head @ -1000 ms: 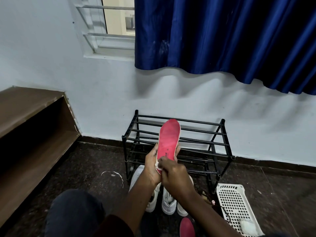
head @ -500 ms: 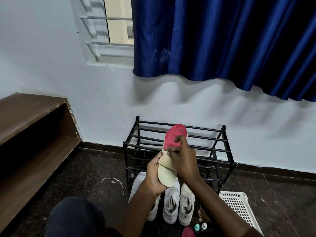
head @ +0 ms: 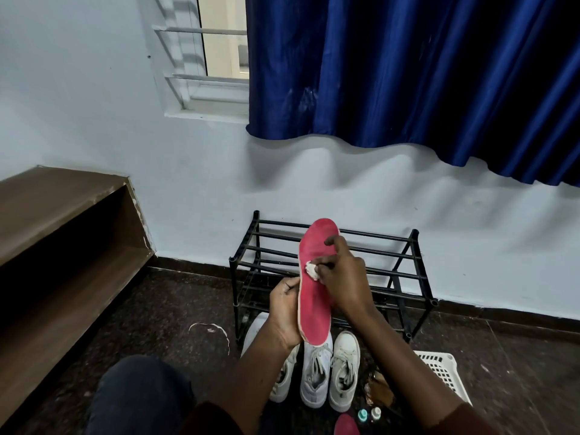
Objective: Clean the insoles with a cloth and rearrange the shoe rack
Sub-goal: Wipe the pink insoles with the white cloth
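A red insole (head: pixel 314 296) stands nearly upright in front of me, toe end up, red face toward me. My left hand (head: pixel 284 309) grips its left edge and heel from behind. My right hand (head: pixel 342 277) pinches a small white cloth (head: pixel 311 270) against the insole's middle. Behind them the black metal shoe rack (head: pixel 405 271) stands against the wall with bare bars. White sneakers (head: pixel 317 368) sit on the floor below the insole. A second red insole (head: pixel 345 424) shows at the bottom edge.
A white plastic basket (head: pixel 442 370) lies on the floor at the right. Two small bottles (head: pixel 368 414) and a brown scrap sit near the sneakers. A brown wooden shelf unit (head: pixel 62 246) runs along the left. My knee (head: pixel 138 394) fills the lower left.
The insole has been turned so its red face shows fully again instead of the pale underside. My right hand has moved the cloth from the heel up to the middle.
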A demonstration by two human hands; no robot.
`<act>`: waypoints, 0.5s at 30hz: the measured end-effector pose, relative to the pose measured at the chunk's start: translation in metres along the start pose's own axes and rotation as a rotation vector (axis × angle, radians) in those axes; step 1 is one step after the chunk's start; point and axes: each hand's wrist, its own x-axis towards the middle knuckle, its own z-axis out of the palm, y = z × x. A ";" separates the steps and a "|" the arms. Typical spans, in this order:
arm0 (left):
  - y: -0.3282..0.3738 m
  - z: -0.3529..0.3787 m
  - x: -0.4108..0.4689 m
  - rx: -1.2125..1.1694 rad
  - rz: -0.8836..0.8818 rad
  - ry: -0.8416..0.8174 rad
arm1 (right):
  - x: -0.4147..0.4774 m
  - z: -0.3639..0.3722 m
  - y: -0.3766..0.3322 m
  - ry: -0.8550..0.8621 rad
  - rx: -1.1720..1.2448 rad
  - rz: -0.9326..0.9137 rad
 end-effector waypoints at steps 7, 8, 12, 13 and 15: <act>0.003 -0.005 -0.002 -0.084 0.006 0.050 | -0.049 0.026 0.002 -0.214 -0.048 -0.226; 0.002 -0.009 -0.003 -0.083 -0.017 0.056 | -0.053 0.027 0.005 -0.222 -0.045 -0.232; -0.001 -0.010 -0.008 -0.073 -0.038 0.049 | -0.050 0.033 0.011 -0.164 -0.036 -0.247; -0.002 -0.007 -0.009 -0.071 -0.035 0.049 | -0.044 0.034 0.010 -0.120 -0.036 -0.252; -0.006 0.000 -0.010 -0.055 -0.020 0.052 | -0.029 0.034 0.010 -0.016 -0.025 -0.226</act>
